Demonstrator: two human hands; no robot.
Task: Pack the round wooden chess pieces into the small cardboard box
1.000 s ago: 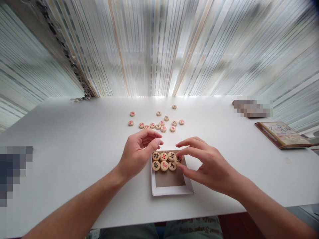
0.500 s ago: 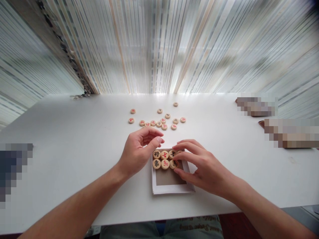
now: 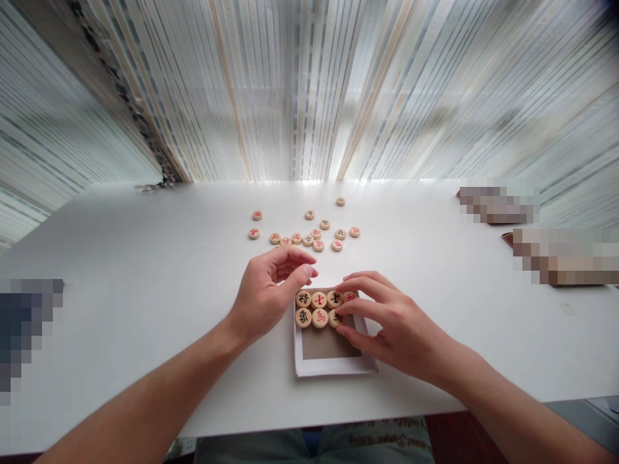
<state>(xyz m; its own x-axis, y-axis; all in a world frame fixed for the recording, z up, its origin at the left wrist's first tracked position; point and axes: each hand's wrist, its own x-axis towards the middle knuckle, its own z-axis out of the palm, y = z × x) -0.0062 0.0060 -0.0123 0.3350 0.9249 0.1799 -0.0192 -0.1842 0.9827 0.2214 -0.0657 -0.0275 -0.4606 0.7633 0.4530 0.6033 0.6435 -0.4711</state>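
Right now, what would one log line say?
left hand empty beside box | right hand on pieces in box | loose pieces farther back on table

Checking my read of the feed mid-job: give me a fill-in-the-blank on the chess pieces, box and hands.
The boxed pieces lie in ___ rows in the box. Fingers resting on them belong to the ___. The loose pieces lie farther off on the white ___. Their characters are black or ___.
Missing words: two; right hand; table; red.
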